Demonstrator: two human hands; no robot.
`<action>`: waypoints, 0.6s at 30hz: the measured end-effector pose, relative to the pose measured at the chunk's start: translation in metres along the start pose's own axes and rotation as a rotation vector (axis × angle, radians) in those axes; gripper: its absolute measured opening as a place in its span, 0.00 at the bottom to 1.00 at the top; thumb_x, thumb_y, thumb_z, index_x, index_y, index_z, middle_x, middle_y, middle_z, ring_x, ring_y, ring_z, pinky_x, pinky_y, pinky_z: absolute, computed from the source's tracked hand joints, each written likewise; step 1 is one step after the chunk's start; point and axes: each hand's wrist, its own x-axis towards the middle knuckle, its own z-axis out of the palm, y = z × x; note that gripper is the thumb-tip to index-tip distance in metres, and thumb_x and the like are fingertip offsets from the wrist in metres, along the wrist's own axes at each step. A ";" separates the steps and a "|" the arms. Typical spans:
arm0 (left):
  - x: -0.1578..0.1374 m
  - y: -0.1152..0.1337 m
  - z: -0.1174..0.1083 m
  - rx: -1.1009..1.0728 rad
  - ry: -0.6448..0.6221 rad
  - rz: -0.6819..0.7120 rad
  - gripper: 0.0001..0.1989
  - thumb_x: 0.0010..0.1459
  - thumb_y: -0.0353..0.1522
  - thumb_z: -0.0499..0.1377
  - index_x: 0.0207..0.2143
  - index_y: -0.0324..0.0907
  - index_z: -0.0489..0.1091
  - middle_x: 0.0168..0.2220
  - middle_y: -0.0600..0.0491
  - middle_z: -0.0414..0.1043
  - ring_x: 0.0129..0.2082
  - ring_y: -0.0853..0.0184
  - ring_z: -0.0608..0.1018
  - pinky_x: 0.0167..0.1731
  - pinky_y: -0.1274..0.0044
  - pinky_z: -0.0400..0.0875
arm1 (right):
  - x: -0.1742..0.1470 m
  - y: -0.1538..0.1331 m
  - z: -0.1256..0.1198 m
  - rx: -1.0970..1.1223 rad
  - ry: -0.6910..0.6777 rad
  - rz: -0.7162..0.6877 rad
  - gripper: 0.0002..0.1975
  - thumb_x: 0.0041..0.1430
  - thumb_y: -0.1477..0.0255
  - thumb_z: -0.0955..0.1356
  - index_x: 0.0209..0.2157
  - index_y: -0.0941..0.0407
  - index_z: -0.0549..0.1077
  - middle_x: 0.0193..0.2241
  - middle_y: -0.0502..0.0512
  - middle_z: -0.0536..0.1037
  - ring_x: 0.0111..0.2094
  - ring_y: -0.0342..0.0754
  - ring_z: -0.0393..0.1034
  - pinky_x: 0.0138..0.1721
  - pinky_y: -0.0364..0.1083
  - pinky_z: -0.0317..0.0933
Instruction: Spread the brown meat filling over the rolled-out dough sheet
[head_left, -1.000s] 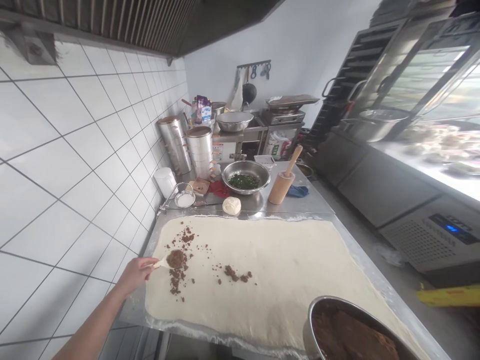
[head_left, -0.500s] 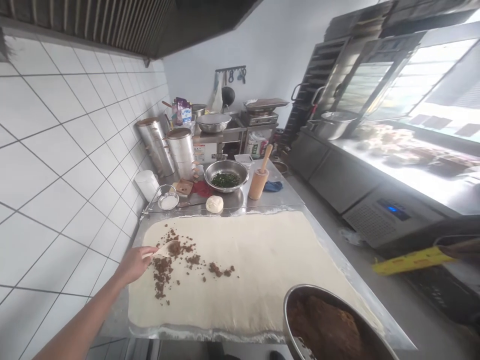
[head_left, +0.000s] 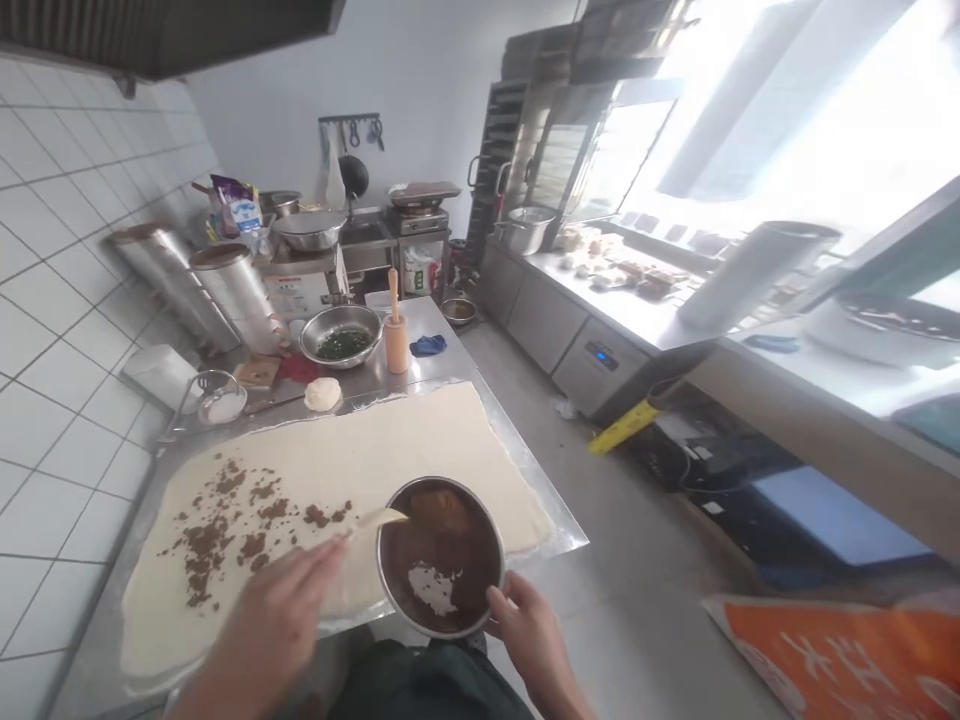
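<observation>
Across the metal table lies a large sheet of rolled-out dough (head_left: 375, 430). Brown crumbly filling (head_left: 206, 550) is scattered over its left part. My left hand (head_left: 289, 605), slightly blurred, is closed on the handle of a pale spoon (head_left: 379, 518). The spoon's tip reaches over the left rim of a round metal bowl (head_left: 441, 628). Inside the bowl is brown filling (head_left: 442, 515), with a pale patch showing at the bottom. My right hand (head_left: 525, 620) grips the bowl's rim at its lower right, holding it over the front edge of the dough.
Behind the dough stand a ball of dough (head_left: 322, 394), a metal bowl of chopped greens (head_left: 341, 338), a wooden roller (head_left: 395, 340) and a blue cloth (head_left: 428, 345). A small basket of white powder (head_left: 223, 405) sits at left. A steel counter (head_left: 525, 310) runs along the right.
My view has swung right. My left hand has brought the spoon from the dough to the bowl, and more filling lies on the dough. The bowl and my right hand now show more fully.
</observation>
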 end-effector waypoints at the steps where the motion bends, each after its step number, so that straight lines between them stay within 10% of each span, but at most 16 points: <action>1: 0.017 0.033 0.013 0.021 -0.076 0.007 0.34 0.60 0.19 0.48 0.66 0.43 0.70 0.62 0.48 0.76 0.60 0.59 0.79 0.61 0.69 0.76 | 0.003 0.001 -0.003 -0.027 -0.039 -0.007 0.12 0.51 0.58 0.64 0.23 0.51 0.60 0.19 0.48 0.72 0.24 0.49 0.70 0.29 0.47 0.64; 8: 0.098 0.175 0.084 0.133 -0.592 -0.384 0.27 0.61 0.16 0.47 0.58 0.27 0.74 0.46 0.30 0.80 0.43 0.53 0.85 0.42 0.68 0.82 | 0.012 0.010 -0.020 -0.040 -0.216 0.008 0.09 0.54 0.64 0.62 0.25 0.51 0.58 0.17 0.43 0.66 0.24 0.47 0.70 0.29 0.45 0.58; 18: 0.083 0.157 0.083 0.335 -0.157 0.156 0.34 0.59 0.15 0.51 0.69 0.32 0.63 0.64 0.37 0.72 0.45 0.57 0.80 0.47 0.64 0.81 | 0.014 0.025 -0.017 0.039 -0.219 0.004 0.09 0.54 0.65 0.63 0.26 0.51 0.58 0.21 0.44 0.65 0.25 0.46 0.68 0.28 0.44 0.61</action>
